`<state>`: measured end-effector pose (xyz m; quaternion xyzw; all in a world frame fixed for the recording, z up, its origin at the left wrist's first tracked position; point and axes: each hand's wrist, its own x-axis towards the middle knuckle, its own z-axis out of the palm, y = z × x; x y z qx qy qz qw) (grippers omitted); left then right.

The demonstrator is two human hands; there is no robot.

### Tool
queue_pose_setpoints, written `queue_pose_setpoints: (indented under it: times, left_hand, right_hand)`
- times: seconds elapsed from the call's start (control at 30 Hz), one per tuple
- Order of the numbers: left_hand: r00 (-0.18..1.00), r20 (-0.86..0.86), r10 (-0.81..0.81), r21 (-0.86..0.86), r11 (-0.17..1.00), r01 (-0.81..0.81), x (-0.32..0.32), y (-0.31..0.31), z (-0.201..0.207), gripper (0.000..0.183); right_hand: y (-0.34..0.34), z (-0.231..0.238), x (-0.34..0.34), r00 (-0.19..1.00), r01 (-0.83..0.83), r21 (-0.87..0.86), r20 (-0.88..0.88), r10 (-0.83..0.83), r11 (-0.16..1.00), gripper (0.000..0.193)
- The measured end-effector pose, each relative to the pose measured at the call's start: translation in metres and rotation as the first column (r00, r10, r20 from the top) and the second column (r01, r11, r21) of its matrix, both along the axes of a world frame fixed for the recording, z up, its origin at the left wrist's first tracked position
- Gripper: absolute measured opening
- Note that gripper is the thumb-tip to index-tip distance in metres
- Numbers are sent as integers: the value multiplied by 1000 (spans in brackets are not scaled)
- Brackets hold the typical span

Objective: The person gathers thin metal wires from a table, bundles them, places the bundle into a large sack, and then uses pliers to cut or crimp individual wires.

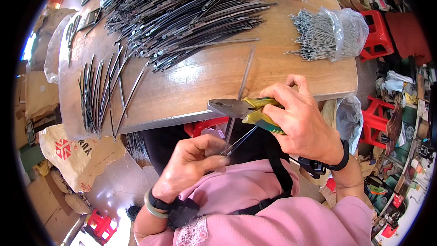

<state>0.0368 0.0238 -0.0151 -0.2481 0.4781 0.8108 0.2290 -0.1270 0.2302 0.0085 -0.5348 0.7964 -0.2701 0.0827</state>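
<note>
My left hand [195,158] pinches the lower end of a long, thin metal strip [246,70] in front of my lap. The strip slants up over the table's near edge. A thin wire [243,139] runs from those fingertips towards my right hand [296,120]. That hand is wrapped round the yellow-and-green handles of combination pliers [230,106], whose jaws point left. The jaws lie across the strip; whether they grip it I cannot tell.
A big heap of dark metal strips [182,18] covers the back left of the wooden table [191,75]. A smaller row of strips [98,93] lies at the left. Bagged thin wires [318,34] sit at the right. Red stools [377,36] and a paper sack [82,155] stand around.
</note>
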Motion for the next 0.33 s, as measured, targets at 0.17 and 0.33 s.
queue_pose_setpoints:
  times: [0.17,0.33]
  left_hand:
    - [999,-47,0,87,996,4,-10,-19,-11,36]
    - [984,-41,-171,214,961,176,-37,-3,8,24]
  right_hand:
    - [-4,13,7,999,-18,-102,-48,13,995,21]
    - [-8,14,15,999,-47,-122,-19,45,991,19]
